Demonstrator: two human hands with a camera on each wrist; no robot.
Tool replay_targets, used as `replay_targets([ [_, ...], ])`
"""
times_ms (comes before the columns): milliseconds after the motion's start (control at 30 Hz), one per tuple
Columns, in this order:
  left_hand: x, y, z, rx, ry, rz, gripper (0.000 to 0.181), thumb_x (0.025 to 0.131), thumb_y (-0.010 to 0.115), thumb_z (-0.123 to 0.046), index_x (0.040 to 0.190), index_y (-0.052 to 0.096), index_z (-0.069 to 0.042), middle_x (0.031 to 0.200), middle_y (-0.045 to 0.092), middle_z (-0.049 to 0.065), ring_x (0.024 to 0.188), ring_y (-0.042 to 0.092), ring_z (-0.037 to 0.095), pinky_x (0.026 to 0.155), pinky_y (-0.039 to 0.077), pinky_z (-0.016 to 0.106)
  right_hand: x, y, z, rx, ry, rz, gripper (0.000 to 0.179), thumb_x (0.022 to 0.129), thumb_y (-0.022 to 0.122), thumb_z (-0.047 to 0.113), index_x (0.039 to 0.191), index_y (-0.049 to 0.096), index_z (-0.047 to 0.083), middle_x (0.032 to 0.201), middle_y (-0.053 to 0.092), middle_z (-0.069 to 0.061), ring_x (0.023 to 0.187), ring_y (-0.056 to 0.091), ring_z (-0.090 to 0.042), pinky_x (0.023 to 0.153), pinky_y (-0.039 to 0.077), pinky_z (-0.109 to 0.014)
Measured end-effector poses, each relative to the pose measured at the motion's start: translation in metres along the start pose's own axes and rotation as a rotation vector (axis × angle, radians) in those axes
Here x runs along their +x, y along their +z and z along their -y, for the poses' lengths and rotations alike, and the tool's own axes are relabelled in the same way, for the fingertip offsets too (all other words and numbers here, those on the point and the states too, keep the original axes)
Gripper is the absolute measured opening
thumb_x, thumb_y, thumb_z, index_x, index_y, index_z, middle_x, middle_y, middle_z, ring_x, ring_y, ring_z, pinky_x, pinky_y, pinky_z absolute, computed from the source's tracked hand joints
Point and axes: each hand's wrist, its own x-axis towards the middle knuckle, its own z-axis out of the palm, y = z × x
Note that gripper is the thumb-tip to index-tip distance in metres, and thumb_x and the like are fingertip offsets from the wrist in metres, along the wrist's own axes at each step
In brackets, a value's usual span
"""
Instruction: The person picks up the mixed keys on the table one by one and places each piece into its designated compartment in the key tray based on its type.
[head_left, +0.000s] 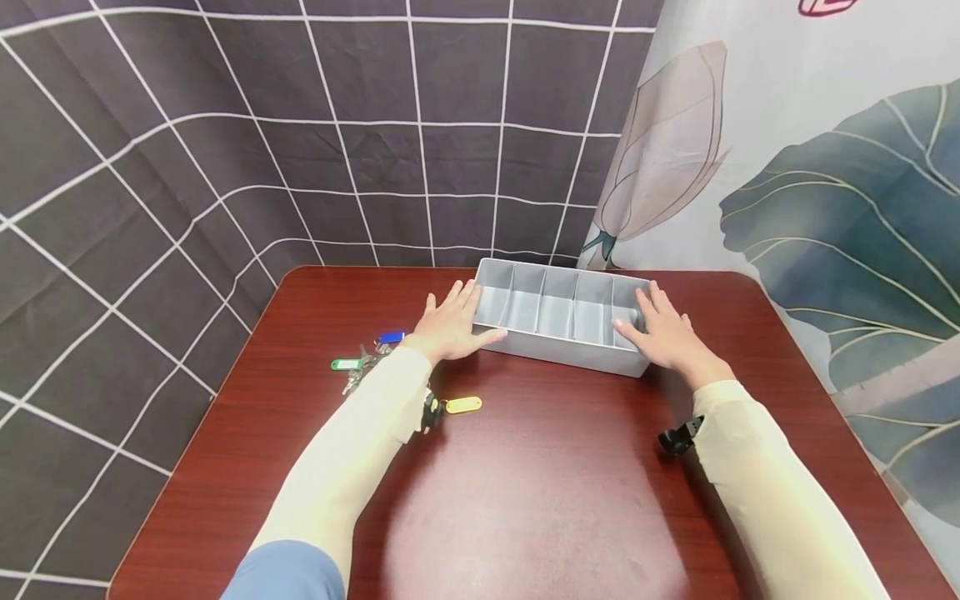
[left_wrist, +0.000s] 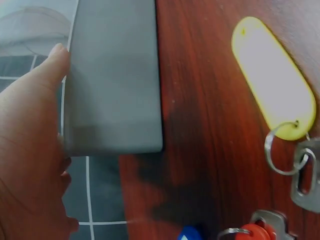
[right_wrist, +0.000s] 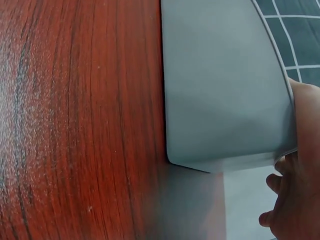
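A grey divided organizer box [head_left: 562, 350] with a row of several compartments stands toward the back of the table. My left hand [head_left: 448, 327] is spread at its left end, the thumb reaching along the front rim. In the left wrist view that thumb overlaps the upper edge of the box [left_wrist: 115, 90]. At the opposite end, my right hand [head_left: 669, 335] lies against the corner with extended fingers, its thumb over the last compartment. The right wrist view shows the box's front wall [right_wrist: 227, 85] beside this hand [right_wrist: 305, 165].
Keys with a green tag [head_left: 347, 364] and a blue tag [head_left: 391, 337] lie left of the left hand. A yellow key tag [head_left: 463, 405] is near the left wrist; a red one [left_wrist: 254, 232] shows below it. Gridded cloth [head_left: 375, 150] hangs behind the table [head_left: 540, 467].
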Motion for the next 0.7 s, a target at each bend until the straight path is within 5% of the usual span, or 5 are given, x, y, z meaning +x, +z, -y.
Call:
replay_targets([
  [700, -0.021, 0.016, -0.007, -0.020, -0.047, -0.073, 0.093, 0.089, 0.037, -0.071, 0.155, 0.011, -0.010, 0.161, 0.008, 0.006, 0.147, 0.000, 0.021, 0.110, 0.004, 0.063, 0.005, 0.008, -0.003, 0.006, -0.028, -0.019, 0.087, 0.092, 0.033, 0.069, 0.155, 0.009, 0.014, 0.159, -0.014, -0.014, 0.145, -0.007, -0.036, 0.103, -0.003, -0.071],
])
